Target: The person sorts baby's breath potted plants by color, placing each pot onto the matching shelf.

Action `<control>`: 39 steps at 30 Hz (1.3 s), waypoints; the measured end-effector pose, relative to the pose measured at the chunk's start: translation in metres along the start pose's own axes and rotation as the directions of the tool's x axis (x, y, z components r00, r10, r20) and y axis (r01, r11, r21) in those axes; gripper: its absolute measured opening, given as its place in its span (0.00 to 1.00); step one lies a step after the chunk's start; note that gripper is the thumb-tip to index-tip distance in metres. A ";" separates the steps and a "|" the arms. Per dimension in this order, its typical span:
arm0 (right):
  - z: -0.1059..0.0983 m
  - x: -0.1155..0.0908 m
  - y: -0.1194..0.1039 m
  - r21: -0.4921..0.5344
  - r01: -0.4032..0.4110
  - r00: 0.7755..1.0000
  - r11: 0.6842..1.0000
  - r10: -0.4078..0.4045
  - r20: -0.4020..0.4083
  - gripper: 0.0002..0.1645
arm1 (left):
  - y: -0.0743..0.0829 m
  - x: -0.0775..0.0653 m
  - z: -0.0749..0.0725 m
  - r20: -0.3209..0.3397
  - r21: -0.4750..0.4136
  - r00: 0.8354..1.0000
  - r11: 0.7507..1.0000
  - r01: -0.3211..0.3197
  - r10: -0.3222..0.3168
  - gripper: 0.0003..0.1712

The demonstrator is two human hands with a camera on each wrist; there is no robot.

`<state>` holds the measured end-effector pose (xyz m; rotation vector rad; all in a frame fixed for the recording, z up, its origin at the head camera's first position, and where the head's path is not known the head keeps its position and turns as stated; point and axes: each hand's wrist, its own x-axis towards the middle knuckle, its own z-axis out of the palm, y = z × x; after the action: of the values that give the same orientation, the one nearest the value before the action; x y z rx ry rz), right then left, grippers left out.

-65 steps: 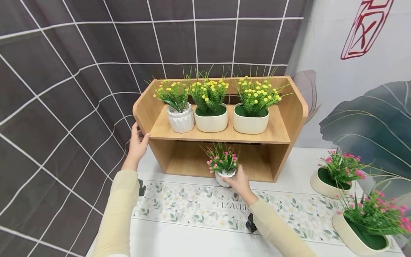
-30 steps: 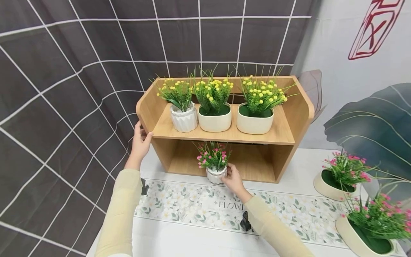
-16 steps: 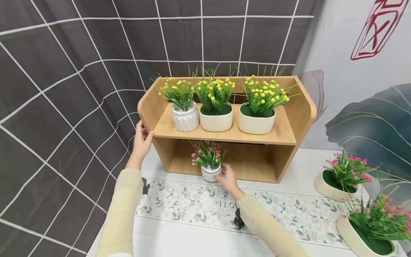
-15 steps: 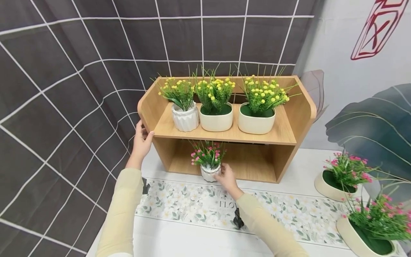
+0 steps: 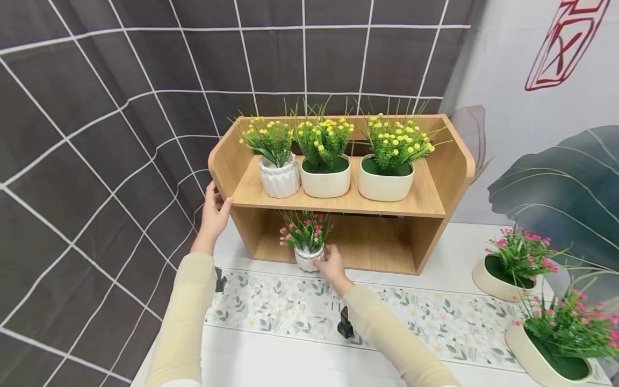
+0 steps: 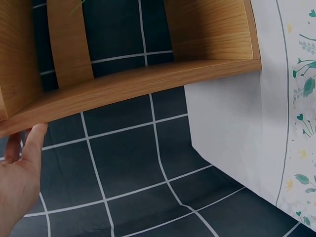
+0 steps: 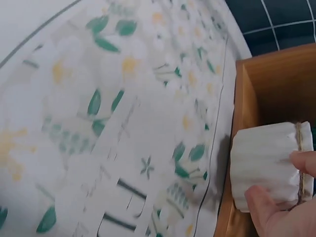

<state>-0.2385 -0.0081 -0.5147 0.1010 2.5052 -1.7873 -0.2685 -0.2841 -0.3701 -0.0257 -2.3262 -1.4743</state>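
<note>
A white fluted flower pot (image 5: 308, 259) with pink flowers (image 5: 303, 230) stands upright at the front of the lower shelf, left of its middle. My right hand (image 5: 332, 267) holds it from the right, thumb at the front of the pot. In the right wrist view the pot (image 7: 264, 165) shows a twine band near its rim, with thumb and finger on its wall. My left hand (image 5: 214, 215) rests against the outer left side of the wooden shelf unit (image 5: 338, 209). In the left wrist view, that hand (image 6: 22, 177) has its thumb and fingertips right at the panel edge.
On the upper shelf stand a white fluted pot (image 5: 280, 180) and two cream oval pots (image 5: 326, 184), all with yellow flowers. Two cream pots (image 5: 503, 285) with pink flowers sit at the table's right. A floral runner (image 5: 271, 309) lies before the shelf; a dark grid curtain (image 5: 87, 161) hangs at left.
My right hand has carried the pink-flowered pot leftward along the front of the lower shelf, from the middle. The left hand has stayed at the side panel. The head view has shifted slightly.
</note>
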 end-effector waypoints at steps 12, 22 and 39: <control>0.008 -0.016 -0.022 0.432 -0.194 0.981 0.881 0.169 0.097 0.31 | -0.002 0.000 0.006 0.004 0.005 1.000 1.000 0.004 -0.004 0.35; 0.060 0.061 0.096 0.692 -0.187 0.978 0.697 0.071 0.194 0.26 | -0.002 0.000 0.002 -0.009 0.003 1.000 1.000 -0.012 0.012 0.34; 0.097 0.078 0.132 0.890 -0.150 0.983 0.430 -0.030 0.180 0.29 | -0.003 0.001 0.001 -0.018 0.000 1.000 1.000 -0.013 0.013 0.35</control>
<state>-0.3029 -0.0554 -0.6772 0.0718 1.0992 -2.7312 -0.2701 -0.2852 -0.3731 -0.0277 -2.3081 -1.4622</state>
